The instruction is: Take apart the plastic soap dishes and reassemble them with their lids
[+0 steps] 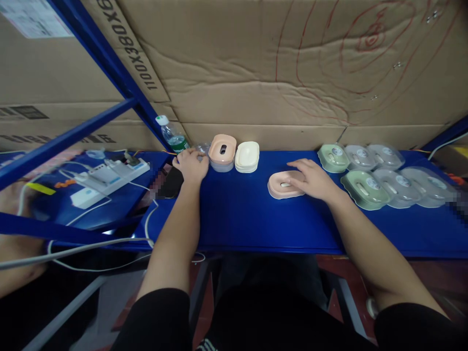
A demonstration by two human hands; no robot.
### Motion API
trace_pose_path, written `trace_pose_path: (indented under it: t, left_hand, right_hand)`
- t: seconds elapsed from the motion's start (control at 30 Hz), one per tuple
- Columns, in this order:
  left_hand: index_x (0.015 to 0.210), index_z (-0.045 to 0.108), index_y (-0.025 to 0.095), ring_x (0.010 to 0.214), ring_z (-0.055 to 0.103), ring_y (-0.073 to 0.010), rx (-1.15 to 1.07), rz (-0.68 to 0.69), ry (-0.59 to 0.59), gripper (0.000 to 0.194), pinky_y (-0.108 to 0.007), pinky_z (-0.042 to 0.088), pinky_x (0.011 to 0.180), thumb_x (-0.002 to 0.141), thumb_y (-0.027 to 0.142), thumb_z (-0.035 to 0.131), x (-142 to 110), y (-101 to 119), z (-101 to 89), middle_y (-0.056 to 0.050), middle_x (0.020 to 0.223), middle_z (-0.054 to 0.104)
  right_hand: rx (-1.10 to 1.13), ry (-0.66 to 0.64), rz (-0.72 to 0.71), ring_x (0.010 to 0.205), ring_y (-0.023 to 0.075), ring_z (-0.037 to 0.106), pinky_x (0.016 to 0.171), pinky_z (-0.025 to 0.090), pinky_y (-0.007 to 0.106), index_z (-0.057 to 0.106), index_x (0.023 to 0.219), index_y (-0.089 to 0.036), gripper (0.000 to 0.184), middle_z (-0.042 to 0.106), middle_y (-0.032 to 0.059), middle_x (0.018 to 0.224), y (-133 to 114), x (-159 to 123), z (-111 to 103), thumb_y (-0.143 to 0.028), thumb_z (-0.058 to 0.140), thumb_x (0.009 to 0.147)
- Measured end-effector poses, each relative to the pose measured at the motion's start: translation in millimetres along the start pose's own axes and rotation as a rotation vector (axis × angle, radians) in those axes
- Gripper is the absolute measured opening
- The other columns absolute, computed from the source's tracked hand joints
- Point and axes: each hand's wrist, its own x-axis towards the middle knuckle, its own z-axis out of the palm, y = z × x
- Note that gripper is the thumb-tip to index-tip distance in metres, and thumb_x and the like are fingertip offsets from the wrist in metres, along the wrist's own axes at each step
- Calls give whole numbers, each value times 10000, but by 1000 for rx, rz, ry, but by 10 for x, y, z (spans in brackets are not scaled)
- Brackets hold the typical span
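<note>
My right hand (310,178) is over the right end of a pink oval plastic box (281,184) with a light slider on its lid. Its thumb touches the lid, and the index finger stretches out above it. At the back left, my left hand (192,165) lies low with fingers bent but apart, beside some clear plastic pieces (203,147); its fingertips are partly hidden. Just right of that hand stand a stack of pink lids or frames (223,148), the top one with a dark slot, and a stack of cream shallow parts (247,157).
Several green and grey lidded boxes (365,187) are grouped on the right of the blue table (263,229). A water bottle (173,135) leans at the back left, near a dark phone-like object (171,181). Beyond the blue post lie a power strip (109,180), cables and another person's arm (18,263).
</note>
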Motion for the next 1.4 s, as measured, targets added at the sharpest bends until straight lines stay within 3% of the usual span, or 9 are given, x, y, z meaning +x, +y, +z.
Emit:
trace_pose_path:
  t: [0.2,0.37,0.5,0.6,0.77,0.9,1.17,1.23,1.4]
  left_hand:
    - [1106,751,239,1433,511,-394,-109,9,125,263,-630,267,1232,927,360,602,4,86,-83,-151,1414,673]
    - [1121,709,235,1380,534,-385,-269,365,210,237,-611,326,1199,974,398,619,-160,362,-142,-153,1368,659]
    - [1254,693,241,1299,626,-355,-415,934,-28,483,-572,433,1162,933,602,706,-566,750,-101,-148,1349,687]
    - [1462,605,218,1414,579,-379,-422,1137,-272,737,-566,479,1163,926,715,700,-874,966,-40,-199,1550,585]
    - [1573,509,187,1486,545,-397,-425,1092,-510,795,-611,471,1211,970,678,673,-1030,1007,48,-243,1614,529]
    - [1621,452,201,1524,514,-403,-455,1005,-552,909,-629,464,1230,908,675,757,-991,964,51,-234,1641,511]
    - [1666,379,232,1555,478,-403,-437,1051,-539,1088,-622,422,1273,787,607,900,-966,995,26,-217,1666,488]
    - [1659,385,223,1528,514,-394,-454,1052,-518,1002,-620,452,1249,845,563,859,-949,990,25,-216,1634,532]
    - [1475,580,197,1368,671,-289,-554,1071,-412,493,-528,563,1146,983,200,606,-899,955,15,-163,1467,693]
  right_hand:
    - [-78,-328,59,1572,532,397,1232,360,723,530,1614,-219,1087,484,230,1685,75,-12,81,-782,834,735]
    - [-25,-310,-12,1512,495,493,1197,446,652,514,1625,-223,1072,533,219,1641,88,1,144,-675,897,731]
    - [38,-188,-52,1421,478,576,1176,466,660,536,1603,-199,1070,611,211,1557,9,14,179,-734,875,741]
    - [136,-82,-64,1387,453,605,1158,487,663,567,1574,-240,1044,651,182,1506,-41,13,232,-805,839,739]
    - [250,31,-118,1355,406,635,1165,486,645,655,1478,-291,897,692,140,1451,-68,17,295,-836,786,778]
    - [264,122,-109,1266,377,681,1135,504,622,746,1344,-303,759,738,119,1354,-90,20,312,-803,814,777]
    - [463,219,1,1092,331,752,1017,580,556,788,1224,-263,714,804,104,1175,-117,27,299,-785,848,740]
    - [538,236,70,1081,323,767,1021,587,546,767,1242,-257,753,807,106,1174,-108,27,300,-793,855,720]
    - [694,291,188,1075,316,769,986,615,517,696,1313,-257,843,802,116,1171,-61,43,284,-851,806,725]
